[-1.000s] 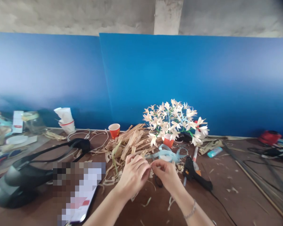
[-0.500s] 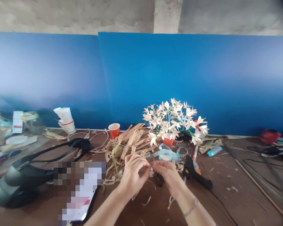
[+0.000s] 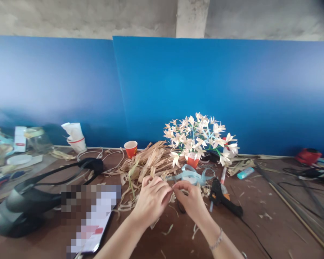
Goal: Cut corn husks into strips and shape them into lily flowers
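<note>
My left hand [image 3: 154,198] is closed in a pinch over the middle of the table, its fingers curled inward. Facing it, my right hand [image 3: 188,199] also pinches, its fingertips close to those of the left. Whatever they hold is too small or hidden to make out. Behind them lie a pile of dried husks [image 3: 151,162] and a loose coil of light-blue ribbon [image 3: 191,175]. A bunch of cream-coloured artificial flowers [image 3: 197,136] stands in a red paper cup [image 3: 192,162]. To the right of my right hand rests a black glue gun [image 3: 224,199].
Left of my hands lie a phone [image 3: 97,219] and a black headset with a strap [image 3: 24,208]. An orange paper cup [image 3: 131,149] and white cups [image 3: 76,138] stand near the blue partition [image 3: 178,79]. A turquoise item [image 3: 245,173] and cables lie at the right.
My left fingers have curled in more and the hand has turned, closing the gap between thumb and forefinger. My right fingers have bent more. Both hands stay in about the same place.
</note>
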Tool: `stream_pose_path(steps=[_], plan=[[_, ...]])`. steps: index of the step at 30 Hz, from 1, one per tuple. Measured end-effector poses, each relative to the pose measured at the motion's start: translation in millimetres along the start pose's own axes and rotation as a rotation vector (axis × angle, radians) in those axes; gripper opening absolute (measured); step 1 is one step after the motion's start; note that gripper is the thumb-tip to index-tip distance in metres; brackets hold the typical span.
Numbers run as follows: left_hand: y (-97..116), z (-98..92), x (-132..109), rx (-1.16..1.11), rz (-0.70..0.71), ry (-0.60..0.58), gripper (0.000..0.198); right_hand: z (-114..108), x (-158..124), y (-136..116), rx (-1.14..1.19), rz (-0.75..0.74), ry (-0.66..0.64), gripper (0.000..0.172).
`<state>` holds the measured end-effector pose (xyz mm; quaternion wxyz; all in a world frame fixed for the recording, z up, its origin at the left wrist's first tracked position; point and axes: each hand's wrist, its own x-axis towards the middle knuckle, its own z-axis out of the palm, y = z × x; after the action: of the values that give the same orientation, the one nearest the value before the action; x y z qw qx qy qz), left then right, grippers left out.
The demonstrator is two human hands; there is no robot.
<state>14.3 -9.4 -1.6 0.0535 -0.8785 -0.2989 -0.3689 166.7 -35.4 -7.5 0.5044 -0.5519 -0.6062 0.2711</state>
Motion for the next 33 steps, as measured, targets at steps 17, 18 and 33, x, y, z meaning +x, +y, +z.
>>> stream_pose_path(steps=[17,18,33], plan=[[0.7,-3.8,1.2,-0.048,0.007,0.007,0.011,-1.2,-1.8,2.7,0.464,0.275,-0.176,0.024],[0.6,-3.0,0.8,-0.069,-0.009,0.014,0.011,-1.0,-2.1,2.8,0.518,0.294,-0.191,0.024],[-2.0,-2.2,-1.2,-0.041,-0.024,-0.042,0.014,1.8,-0.8,4.4,0.033,-0.007,-0.003,0.013]])
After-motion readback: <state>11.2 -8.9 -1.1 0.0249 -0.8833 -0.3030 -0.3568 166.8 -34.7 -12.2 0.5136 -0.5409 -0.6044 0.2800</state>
